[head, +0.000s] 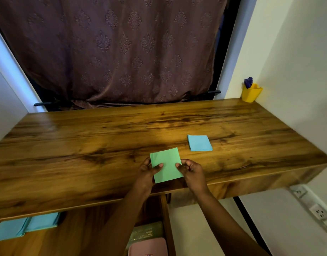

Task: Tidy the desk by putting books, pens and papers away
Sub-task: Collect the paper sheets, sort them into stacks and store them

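In the head view, a wooden desk [85, 145] fills the middle of the picture, and both hands reach in from about 6 o'clock to its near edge. The left hand [147, 172] and the right hand [193, 174] hold a square of green paper [166, 164] between them, slightly turned so that one corner points toward 1 o'clock. Each hand pinches it: the left thumb lies on top near the paper's 9 o'clock edge, the right thumb on top near its 3 o'clock edge, and the other fingers curl under the sheet. I cannot tell whether the green paper lies on the wood or is held just above it, nor whether it is one sheet or a thin pad. At about 2 o'clock from it, near but apart, a blue paper stack [199, 143] lies flat on the desk, its layered edge showing. In the far corner of the desk at 2 o'clock a yellow cup [251, 94] stands by the wall, with a dark blue object [248, 82] sticking out of its top. Behind the desk at 12 o'clock hangs a patterned brown curtain [113, 52]. Under the desktop at 8 o'clock lie light blue sheets [26, 227]; at 6 o'clock, between the forearms, a pink item [148, 246] sits just below a greenish one [146, 232]. White wall sockets [319, 213] show at 4 o'clock.
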A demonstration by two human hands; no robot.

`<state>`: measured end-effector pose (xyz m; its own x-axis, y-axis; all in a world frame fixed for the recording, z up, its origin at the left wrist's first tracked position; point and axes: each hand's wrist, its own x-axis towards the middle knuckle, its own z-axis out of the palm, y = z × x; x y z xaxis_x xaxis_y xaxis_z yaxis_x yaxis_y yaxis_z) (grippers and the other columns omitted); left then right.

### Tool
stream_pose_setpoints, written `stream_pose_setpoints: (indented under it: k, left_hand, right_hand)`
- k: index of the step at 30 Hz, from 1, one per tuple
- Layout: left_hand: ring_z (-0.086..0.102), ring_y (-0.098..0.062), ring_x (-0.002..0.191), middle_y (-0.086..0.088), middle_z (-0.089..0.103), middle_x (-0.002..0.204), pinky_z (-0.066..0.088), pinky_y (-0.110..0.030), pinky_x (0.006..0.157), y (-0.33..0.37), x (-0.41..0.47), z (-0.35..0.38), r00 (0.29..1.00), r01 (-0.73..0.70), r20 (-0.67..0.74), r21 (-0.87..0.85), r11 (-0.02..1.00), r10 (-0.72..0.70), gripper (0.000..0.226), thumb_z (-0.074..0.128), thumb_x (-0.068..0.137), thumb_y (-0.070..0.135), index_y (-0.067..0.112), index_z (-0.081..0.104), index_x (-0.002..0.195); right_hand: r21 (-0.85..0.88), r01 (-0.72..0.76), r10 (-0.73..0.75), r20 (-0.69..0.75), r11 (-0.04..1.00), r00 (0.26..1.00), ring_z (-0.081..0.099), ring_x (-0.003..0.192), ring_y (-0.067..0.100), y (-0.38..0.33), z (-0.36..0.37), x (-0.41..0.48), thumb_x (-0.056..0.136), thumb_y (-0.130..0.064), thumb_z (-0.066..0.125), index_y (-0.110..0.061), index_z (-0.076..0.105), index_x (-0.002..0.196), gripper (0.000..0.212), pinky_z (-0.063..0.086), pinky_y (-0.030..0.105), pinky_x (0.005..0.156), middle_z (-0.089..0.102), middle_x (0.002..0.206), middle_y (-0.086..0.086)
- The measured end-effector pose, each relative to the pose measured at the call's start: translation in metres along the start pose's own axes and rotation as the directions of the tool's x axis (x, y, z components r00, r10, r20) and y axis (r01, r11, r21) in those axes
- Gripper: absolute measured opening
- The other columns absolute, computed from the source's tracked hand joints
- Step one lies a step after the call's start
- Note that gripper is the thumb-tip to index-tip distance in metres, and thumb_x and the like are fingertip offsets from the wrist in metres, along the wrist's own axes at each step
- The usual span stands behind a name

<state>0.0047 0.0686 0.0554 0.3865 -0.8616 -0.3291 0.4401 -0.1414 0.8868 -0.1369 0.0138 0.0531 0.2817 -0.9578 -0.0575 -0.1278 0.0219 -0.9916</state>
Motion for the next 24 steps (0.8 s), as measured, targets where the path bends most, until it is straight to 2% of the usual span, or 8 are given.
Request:
stream_pose_setpoints:
  k: [2, 4, 6, 9, 13, 18, 21, 24]
  left_hand:
    - [0.062, -0.022, 0.095, -0.002, 0.065, 0.106, 0.053, -0.037, 0.071, -0.005, 0.003, 0.0, 0.998, 0.018, -0.066, -0.008, 1.0, -0.019, 0.033, 0.065, 0.084, 0.004, 0.024, 0.058, 0.109]
    - [0.059, -0.022, 0.094, -0.004, 0.063, 0.107, 0.051, -0.037, 0.072, -0.007, 0.007, -0.002, 0.991, 0.047, -0.127, -0.048, 0.998, -0.052, 0.032, 0.063, 0.085, 0.003, 0.023, 0.057, 0.109]
    - [0.057, -0.024, 0.094, -0.007, 0.061, 0.108, 0.048, -0.038, 0.074, -0.006, 0.012, -0.005, 0.98, 0.069, -0.182, -0.066, 0.995, -0.08, 0.031, 0.062, 0.086, 0.005, 0.021, 0.056, 0.112]
    - [0.056, -0.028, 0.102, -0.008, 0.06, 0.113, 0.048, -0.043, 0.082, -0.004, 0.017, -0.006, 0.963, 0.098, -0.244, -0.077, 0.992, -0.114, 0.028, 0.062, 0.088, 0.013, 0.021, 0.056, 0.114]
    - [0.058, -0.025, 0.093, -0.006, 0.061, 0.104, 0.049, -0.044, 0.085, -0.002, 0.023, 0.003, 0.95, 0.095, -0.29, -0.102, 0.99, -0.121, 0.021, 0.059, 0.092, 0.022, 0.019, 0.054, 0.112]
    - [0.058, -0.031, 0.107, -0.01, 0.061, 0.114, 0.048, -0.051, 0.092, -0.002, 0.032, 0.012, 0.936, 0.092, -0.33, -0.107, 0.99, -0.123, 0.027, 0.061, 0.089, 0.027, 0.019, 0.055, 0.115]
    - [0.058, -0.031, 0.106, -0.009, 0.062, 0.114, 0.048, -0.048, 0.088, -0.001, 0.036, 0.014, 0.936, 0.088, -0.329, -0.123, 0.988, -0.125, 0.02, 0.058, 0.092, 0.027, 0.021, 0.056, 0.11]
    - [0.057, -0.03, 0.103, -0.007, 0.061, 0.106, 0.049, -0.043, 0.079, -0.002, 0.037, 0.015, 0.932, 0.089, -0.336, -0.156, 0.984, -0.137, 0.019, 0.057, 0.092, 0.028, 0.021, 0.054, 0.11]
  right_hand:
    - [-0.055, 0.0, 0.0, -0.003, 0.998, 1.0, 0.067, 0.088, 0.012, 0.0, -0.007, 0.003, 0.091, -0.023, 0.059, -0.014, 0.07, 0.1, 0.016, 0.053, 0.023, 0.07, 0.072, 0.093, 0.0]
    - [-0.131, 0.022, -0.031, -0.067, 0.991, 0.997, 0.063, 0.089, 0.008, -0.002, -0.02, 0.016, 0.091, -0.021, 0.059, -0.017, 0.069, 0.096, 0.012, 0.046, 0.018, 0.072, 0.069, 0.093, -0.004]
    - [-0.249, 0.058, -0.097, -0.143, 0.967, 0.985, 0.062, 0.096, 0.014, -0.005, -0.038, 0.042, 0.092, -0.015, 0.056, -0.015, 0.068, 0.095, 0.013, 0.042, 0.017, 0.077, 0.069, 0.098, 0.001]
    - [-0.493, 0.001, -0.106, -0.184, 0.87, 0.977, 0.059, 0.11, 0.029, -0.008, -0.068, 0.098, 0.09, -0.012, 0.057, -0.007, 0.063, 0.115, 0.026, 0.043, 0.03, 0.09, 0.064, 0.119, 0.014]
    - [-0.8, -0.021, 0.03, -0.004, 0.6, 1.0, 0.049, 0.119, 0.039, -0.009, -0.095, 0.163, 0.087, -0.014, 0.06, -0.006, 0.042, 0.136, 0.053, 0.043, 0.04, 0.094, 0.048, 0.133, 0.023]
    - [-0.9, 0.119, 0.215, 0.226, 0.42, 0.95, 0.035, 0.131, 0.034, -0.006, -0.103, 0.193, 0.077, -0.035, 0.075, -0.015, 0.028, 0.145, 0.086, 0.036, 0.041, 0.105, 0.035, 0.145, 0.013]
    - [-0.952, 0.134, 0.258, 0.207, 0.274, 0.944, 0.028, 0.131, 0.036, -0.006, -0.104, 0.204, 0.069, -0.049, 0.077, -0.018, 0.03, 0.144, 0.094, 0.035, 0.046, 0.105, 0.034, 0.142, 0.014]
    - [-0.968, 0.096, 0.292, 0.164, 0.234, 0.942, 0.031, 0.126, 0.035, -0.002, -0.107, 0.214, 0.052, -0.065, 0.077, -0.019, 0.036, 0.137, 0.105, 0.038, 0.05, 0.099, 0.04, 0.136, 0.011]
